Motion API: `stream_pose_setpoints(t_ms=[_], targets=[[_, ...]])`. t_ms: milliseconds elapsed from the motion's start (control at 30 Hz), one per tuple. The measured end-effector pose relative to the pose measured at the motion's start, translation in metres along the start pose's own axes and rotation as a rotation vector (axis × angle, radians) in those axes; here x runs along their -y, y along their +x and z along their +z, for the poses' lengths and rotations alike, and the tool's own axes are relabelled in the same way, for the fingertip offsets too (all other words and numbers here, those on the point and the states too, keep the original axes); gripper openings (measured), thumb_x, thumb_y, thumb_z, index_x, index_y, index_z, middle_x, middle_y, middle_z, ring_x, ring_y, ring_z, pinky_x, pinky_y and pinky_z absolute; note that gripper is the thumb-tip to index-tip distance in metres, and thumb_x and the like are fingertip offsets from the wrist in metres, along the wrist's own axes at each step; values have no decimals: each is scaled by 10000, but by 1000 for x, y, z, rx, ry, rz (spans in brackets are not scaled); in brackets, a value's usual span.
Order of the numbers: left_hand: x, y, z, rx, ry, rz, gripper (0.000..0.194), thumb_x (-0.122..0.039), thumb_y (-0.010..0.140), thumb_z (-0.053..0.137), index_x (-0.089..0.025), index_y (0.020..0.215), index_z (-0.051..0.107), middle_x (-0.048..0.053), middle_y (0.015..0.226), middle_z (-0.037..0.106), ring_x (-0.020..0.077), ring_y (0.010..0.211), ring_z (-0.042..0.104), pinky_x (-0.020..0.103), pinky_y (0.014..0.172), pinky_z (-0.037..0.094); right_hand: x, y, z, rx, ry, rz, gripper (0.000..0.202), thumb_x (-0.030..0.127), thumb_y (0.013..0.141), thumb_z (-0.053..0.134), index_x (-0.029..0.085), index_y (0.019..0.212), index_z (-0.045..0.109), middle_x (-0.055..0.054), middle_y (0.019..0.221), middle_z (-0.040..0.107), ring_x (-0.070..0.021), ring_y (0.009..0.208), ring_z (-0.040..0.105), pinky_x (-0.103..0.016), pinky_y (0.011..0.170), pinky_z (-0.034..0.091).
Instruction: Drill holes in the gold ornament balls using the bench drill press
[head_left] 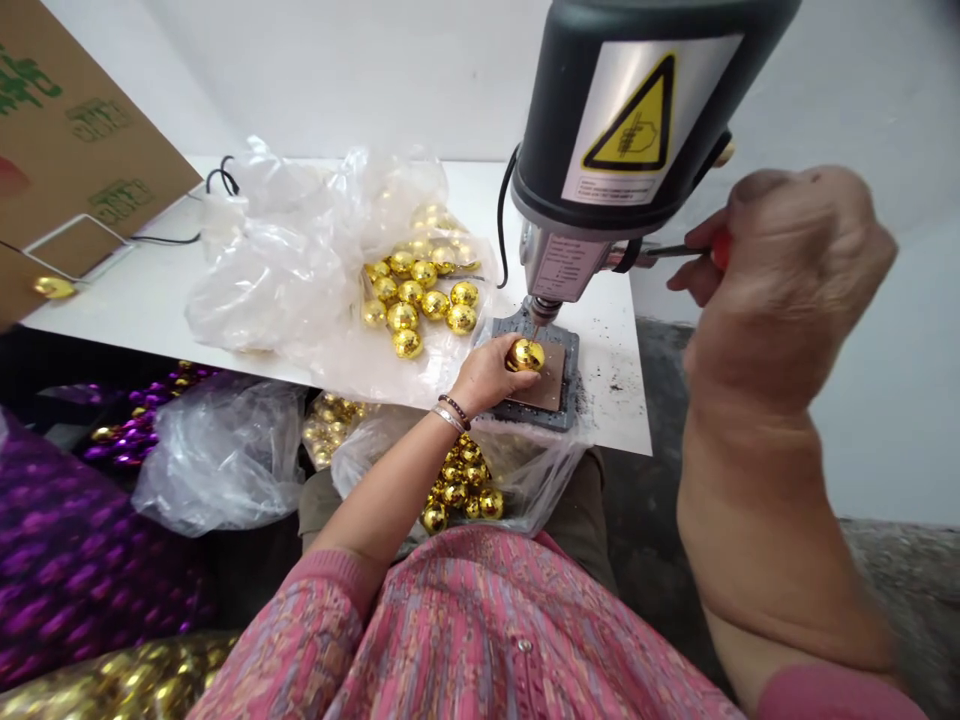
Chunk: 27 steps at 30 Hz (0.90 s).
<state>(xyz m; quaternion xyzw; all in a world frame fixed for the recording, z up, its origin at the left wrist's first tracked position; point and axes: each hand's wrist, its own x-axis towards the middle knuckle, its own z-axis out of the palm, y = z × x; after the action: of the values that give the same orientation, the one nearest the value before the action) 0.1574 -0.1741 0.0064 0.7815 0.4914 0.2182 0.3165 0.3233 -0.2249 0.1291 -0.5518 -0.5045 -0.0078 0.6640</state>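
My left hand [486, 374] holds a shiny gold ball [526, 354] on the brown pad of a small bench drill's base plate [564, 398], right under the drill bit [535, 322]. My right hand [780, 270] is raised at the right of the dark drill head [637, 110] and grips its red-tipped lever [679, 251]. The lever is mostly hidden behind my fingers.
A clear plastic bag [300, 260] with several gold balls [420, 295] lies on the white table [150, 300]. Another bag of gold balls [461, 485] rests on my lap. Purple beads [150, 405] and a cardboard box [67, 140] are at the left. Dark drilling dust [611, 375] speckles the table.
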Motion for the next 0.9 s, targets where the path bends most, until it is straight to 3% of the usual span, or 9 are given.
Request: stream_pose_setpoints(t_ms=[133, 200, 267, 333, 467, 533, 633, 767, 900], targets=[[1, -26, -15, 80, -33, 62, 398, -302, 748, 767, -159, 1108, 678, 42, 943, 709, 169, 808, 613, 282, 748, 480, 7, 10, 3, 10, -3, 80, 328, 362, 915, 448, 119, 721, 551, 66, 634, 493, 12, 572, 452, -204, 612, 329], [9, -42, -28, 165, -49, 124, 516, -324, 709, 819, -160, 1175, 669, 58, 1000, 711, 159, 801, 604, 282, 756, 489, 4, 7, 4, -5, 0, 45, 338, 355, 926, 436, 127, 695, 531, 56, 603, 490, -3, 522, 462, -209, 583, 346], [20, -53, -44, 170, -73, 122, 639, -369, 696, 844, -163, 1266, 641, 74, 1066, 708, 144, 777, 592, 278, 749, 496, 3, 4, 4, -16, 0, 16, 347, 345, 934, 421, 139, 668, 505, 48, 581, 477, -20, 478, 463, -216, 540, 341], [34, -55, -60, 50, -69, 41, 601, -417, 767, 788, -155, 1286, 638, 85, 1082, 708, 138, 760, 587, 273, 734, 497, 4, 1, 4, -12, -1, 20, 335, 328, 937, 410, 146, 668, 493, 43, 590, 464, -26, 464, 468, -215, 507, 328], [67, -36, -84, -355, 132, -237, 347, -334, 933, 559, -130, 1177, 697, 114, 1085, 718, 205, 943, 642, 306, 868, 491, 9, -2, 5, -13, -17, 65, 290, 281, 933, 411, 140, 697, 502, 33, 638, 479, -23, 483, 491, -208, 494, 319], [82, -23, -90, -415, 242, -336, 326, -281, 934, 522, -131, 1157, 707, 128, 1117, 719, 242, 1054, 639, 326, 941, 469, 10, -2, 5, -13, -27, 77, 282, 259, 927, 419, 139, 680, 482, 32, 626, 475, -26, 471, 482, -215, 486, 311], [98, -13, -92, -315, 336, -356, 332, -317, 917, 553, -148, 1156, 711, 132, 1143, 719, 268, 1084, 637, 337, 939, 464, 7, -4, 4, -26, -12, 82, 244, 251, 907, 453, 149, 685, 458, 42, 613, 481, -32, 458, 476, -222, 485, 316], [109, -20, -87, -164, 379, -345, 422, -410, 853, 660, -162, 1193, 687, 125, 1065, 725, 269, 948, 659, 341, 837, 487, 2, -7, 3, -43, -12, 74, 239, 281, 906, 455, 149, 711, 501, 42, 644, 514, -34, 507, 506, -223, 526, 345], [110, -32, -80, -143, 353, -226, 569, -259, 747, 753, -161, 1290, 612, 137, 1177, 686, 279, 1049, 634, 350, 892, 481, 2, -10, 3, -78, 22, 92, 234, 250, 906, 454, 148, 701, 503, 50, 626, 507, -18, 518, 485, -219, 552, 344]])
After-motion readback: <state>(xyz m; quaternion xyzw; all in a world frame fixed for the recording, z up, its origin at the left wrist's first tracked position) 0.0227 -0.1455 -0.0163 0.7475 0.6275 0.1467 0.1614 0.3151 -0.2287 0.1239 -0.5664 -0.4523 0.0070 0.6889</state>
